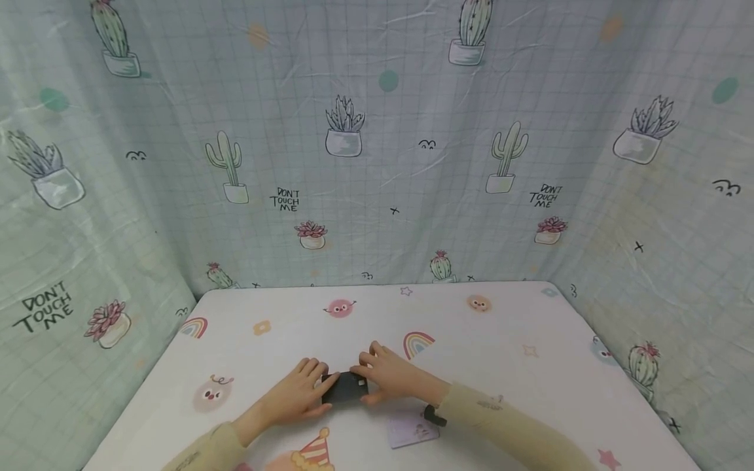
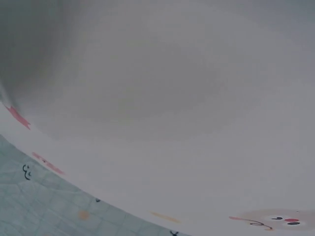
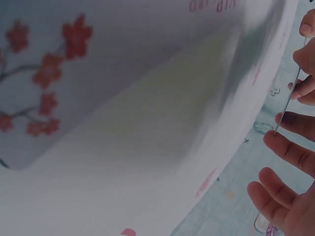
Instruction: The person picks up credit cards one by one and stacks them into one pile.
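Observation:
A thin dark rectangular card [image 1: 343,390] is held between both hands, just above the white table, with a small pale mark near its upper right corner. My left hand [image 1: 296,391] grips its left end, the index finger lying along it. At the right end, my right hand [image 1: 391,374] pinches it, thumb at the lower corner. Seen edge-on in the right wrist view, the dark card [image 3: 290,93] is a thin line between fingertips. Below the right hand lies a pale purple card [image 1: 410,432]; the right wrist view shows red blossoms and "VIP" lettering on this purple card [image 3: 98,93].
The white table [image 1: 471,353] has printed cartoon faces, rainbows and stars. Cactus-patterned cloth [image 1: 389,176] hangs behind it and at both sides. A black device [image 1: 434,415] sits at the right wrist. Only tabletop and cloth appear in the left wrist view.

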A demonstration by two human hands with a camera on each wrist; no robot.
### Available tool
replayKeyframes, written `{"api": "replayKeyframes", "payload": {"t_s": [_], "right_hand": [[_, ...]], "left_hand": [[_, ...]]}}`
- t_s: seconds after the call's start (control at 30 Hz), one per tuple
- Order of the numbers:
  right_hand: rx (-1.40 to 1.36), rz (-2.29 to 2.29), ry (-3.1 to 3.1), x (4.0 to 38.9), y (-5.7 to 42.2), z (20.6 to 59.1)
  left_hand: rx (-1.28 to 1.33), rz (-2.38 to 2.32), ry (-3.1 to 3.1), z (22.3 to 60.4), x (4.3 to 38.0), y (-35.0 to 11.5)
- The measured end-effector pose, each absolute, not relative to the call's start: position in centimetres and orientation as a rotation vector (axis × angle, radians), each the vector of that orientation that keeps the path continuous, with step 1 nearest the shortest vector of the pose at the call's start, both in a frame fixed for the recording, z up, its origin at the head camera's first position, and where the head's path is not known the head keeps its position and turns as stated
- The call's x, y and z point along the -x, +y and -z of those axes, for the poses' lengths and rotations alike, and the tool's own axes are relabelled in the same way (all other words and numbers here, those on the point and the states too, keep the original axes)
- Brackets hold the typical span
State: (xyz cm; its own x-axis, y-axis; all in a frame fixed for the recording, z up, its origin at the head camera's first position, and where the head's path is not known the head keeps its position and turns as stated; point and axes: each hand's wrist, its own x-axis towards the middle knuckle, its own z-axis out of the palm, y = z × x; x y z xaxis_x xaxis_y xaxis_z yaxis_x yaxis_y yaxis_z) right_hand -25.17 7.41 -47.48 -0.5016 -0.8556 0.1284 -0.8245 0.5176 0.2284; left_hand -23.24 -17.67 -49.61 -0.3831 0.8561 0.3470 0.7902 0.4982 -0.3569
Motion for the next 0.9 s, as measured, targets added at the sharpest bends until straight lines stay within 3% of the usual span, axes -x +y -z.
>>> {"api": "replayKeyframes", "payload": {"t_s": [0.9], "right_hand": [[-1.409,0.073,-2.56,22.5,11.4,46.9]], "left_hand": [[1.383,-0.164,-2.218,49.2,21.3,-14.1]]}}
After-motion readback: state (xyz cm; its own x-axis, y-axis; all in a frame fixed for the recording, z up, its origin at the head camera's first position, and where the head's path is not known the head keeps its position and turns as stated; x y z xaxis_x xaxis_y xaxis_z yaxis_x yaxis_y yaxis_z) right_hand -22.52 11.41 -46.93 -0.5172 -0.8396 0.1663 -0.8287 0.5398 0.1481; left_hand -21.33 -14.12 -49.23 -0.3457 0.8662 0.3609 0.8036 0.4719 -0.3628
